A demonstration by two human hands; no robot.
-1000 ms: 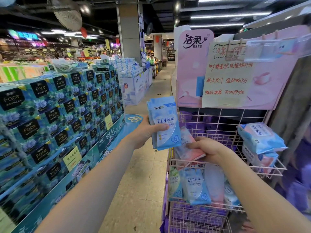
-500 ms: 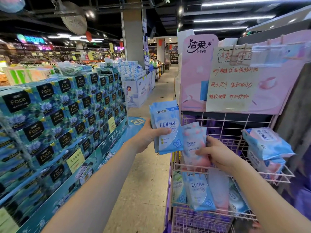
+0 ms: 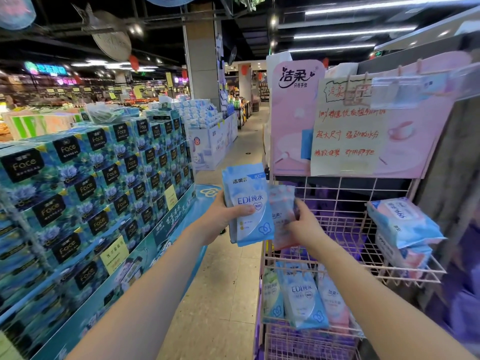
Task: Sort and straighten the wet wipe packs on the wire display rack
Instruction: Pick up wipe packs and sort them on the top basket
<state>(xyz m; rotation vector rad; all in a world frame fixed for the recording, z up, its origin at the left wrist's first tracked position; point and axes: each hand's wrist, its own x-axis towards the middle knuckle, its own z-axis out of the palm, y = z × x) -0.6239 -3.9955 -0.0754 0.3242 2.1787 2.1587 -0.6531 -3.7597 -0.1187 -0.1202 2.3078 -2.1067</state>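
The blue pack (image 3: 248,203) stands upright just left of the rack (image 3: 345,193), your left hand (image 3: 220,219) behind it, grip closed round it with the thumb across the face. Beside it on the right, the pink pack (image 3: 281,203) sits in your right hand (image 3: 304,224), grip pinching it. It is blurred, so whether the two packs touch I cannot tell. You seem to be sorting by kind: turn labels toward you and square the edges before shelving. Below, more packs (image 3: 302,300) lean in the lower tier. Far right, bigger packs (image 3: 402,224) lie stacked.
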